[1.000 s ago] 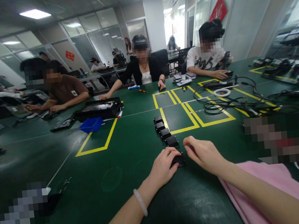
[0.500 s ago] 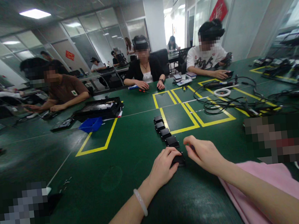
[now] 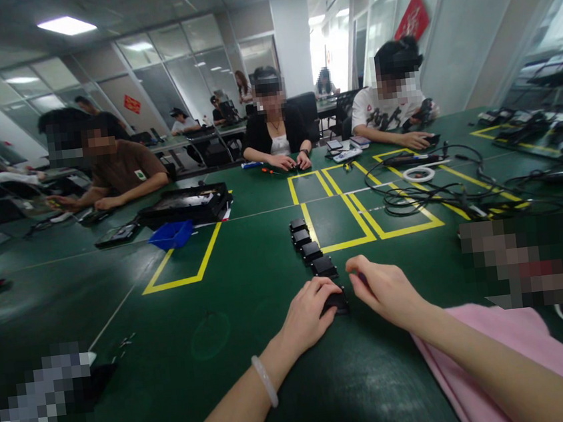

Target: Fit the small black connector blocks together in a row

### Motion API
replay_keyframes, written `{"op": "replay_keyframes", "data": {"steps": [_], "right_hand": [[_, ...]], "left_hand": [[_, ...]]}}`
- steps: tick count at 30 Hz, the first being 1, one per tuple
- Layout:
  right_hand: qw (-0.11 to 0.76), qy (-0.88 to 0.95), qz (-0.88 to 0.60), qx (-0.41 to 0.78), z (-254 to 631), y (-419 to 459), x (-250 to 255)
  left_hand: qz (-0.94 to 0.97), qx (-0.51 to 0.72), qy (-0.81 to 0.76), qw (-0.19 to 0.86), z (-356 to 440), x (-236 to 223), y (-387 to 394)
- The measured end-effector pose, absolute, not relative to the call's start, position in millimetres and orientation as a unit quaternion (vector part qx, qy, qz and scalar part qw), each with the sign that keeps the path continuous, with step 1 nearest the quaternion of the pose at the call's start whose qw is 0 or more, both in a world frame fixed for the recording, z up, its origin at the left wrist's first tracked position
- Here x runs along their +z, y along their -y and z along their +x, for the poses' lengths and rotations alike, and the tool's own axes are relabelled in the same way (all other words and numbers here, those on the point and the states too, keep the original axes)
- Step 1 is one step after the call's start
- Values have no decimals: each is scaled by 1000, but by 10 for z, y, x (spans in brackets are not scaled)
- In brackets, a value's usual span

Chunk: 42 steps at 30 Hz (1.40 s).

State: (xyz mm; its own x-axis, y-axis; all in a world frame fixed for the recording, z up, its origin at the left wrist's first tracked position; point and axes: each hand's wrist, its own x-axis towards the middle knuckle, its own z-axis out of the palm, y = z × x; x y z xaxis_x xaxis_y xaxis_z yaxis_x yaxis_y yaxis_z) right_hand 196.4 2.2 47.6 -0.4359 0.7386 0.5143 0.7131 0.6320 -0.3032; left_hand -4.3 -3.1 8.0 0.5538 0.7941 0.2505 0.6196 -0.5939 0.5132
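On the green table (image 3: 247,268), my left hand (image 3: 305,312) rests over a small flat black block (image 3: 340,301), fingers on its top and thumb at its near side. Part of that block is hidden under the fingers. Ahead of it, several similar black blocks run away from me in a slanting line, the nearest one (image 3: 323,266) just beyond my fingertips. My right hand (image 3: 385,291) is to the right of the held block, apart from it, with fingers curled together. Whatever those fingers hold, if anything, cannot be made out.
Yellow tape outlines (image 3: 345,246) mark the table. Left of centre stand a blue bin (image 3: 171,236) and a black case (image 3: 185,206). Black cables (image 3: 411,201) tangle at the right; a pink cloth (image 3: 506,342) lies under my right forearm. Several co-workers sit across the table.
My hands and the black blocks stay where they were. Across the table, the person in black has drawn one outstretched arm in, bringing both hands together.
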Motion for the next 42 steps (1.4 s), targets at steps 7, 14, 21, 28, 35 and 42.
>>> {"op": "replay_keyframes", "data": {"steps": [7, 14, 21, 28, 35, 42], "right_hand": [[298, 855, -424, 24, 1985, -22, 469], [295, 854, -428, 34, 1973, -8, 493], [306, 852, -424, 31, 1969, -18, 468], [299, 853, -427, 29, 1974, -18, 471], [310, 851, -422, 30, 1973, -15, 483], [297, 857, -419, 34, 1970, -7, 494]], "left_hand": [[859, 239, -413, 186, -36, 81, 38], [861, 237, -409, 187, -42, 67, 31], [859, 242, -410, 188, -43, 55, 29], [858, 242, -411, 190, -38, 66, 29], [861, 242, -407, 189, -38, 84, 38], [860, 241, -411, 183, -39, 72, 37]]}}
